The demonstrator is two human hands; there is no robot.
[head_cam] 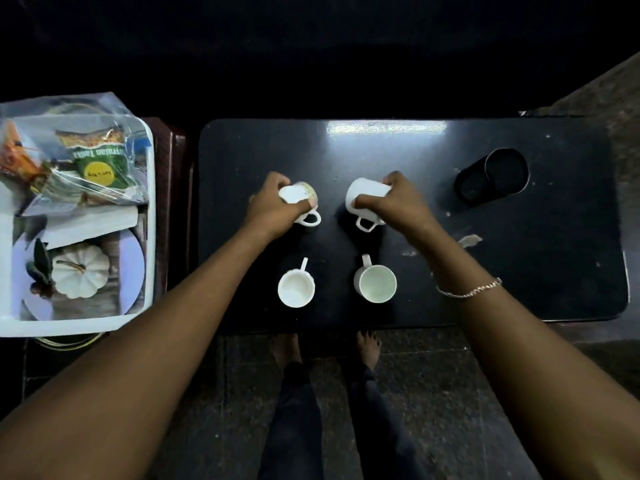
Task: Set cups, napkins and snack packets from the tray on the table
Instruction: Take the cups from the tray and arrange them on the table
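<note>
Bare feet (329, 351) and dark trouser legs stand nearest, at six o'clock, just short of the near edge of the black table (519, 289). Past that edge, two white cups already sit upright: the near left cup (296, 288), its handle pointing to about twelve o'clock, and the near right cup (375, 283), its handle toward eleven. Further in, both hands are busy with a second pair. The left hand (268, 206) has its fingers clamped round the far left cup (300, 199), thumb on the near side; the cup is tipped, its long axis leaning toward the camera and left, its handle hanging toward six o'clock. The right hand (398, 202) grips the far right cup (366, 200) the same way, tilted with its long axis slanting toward ten o'clock, its handle also toward six. Whether either cup touches the tabletop yet, I cannot tell. At three o'clock a dark round holder (493, 176) lies on its side, well apart. Off at nine o'clock the tray (150, 216) holds the snack packets (93, 157) in clear wrap and what looks like folded napkins (93, 221). By my judgement the cups are nearly done; napkins and packets remain entirely.
</note>
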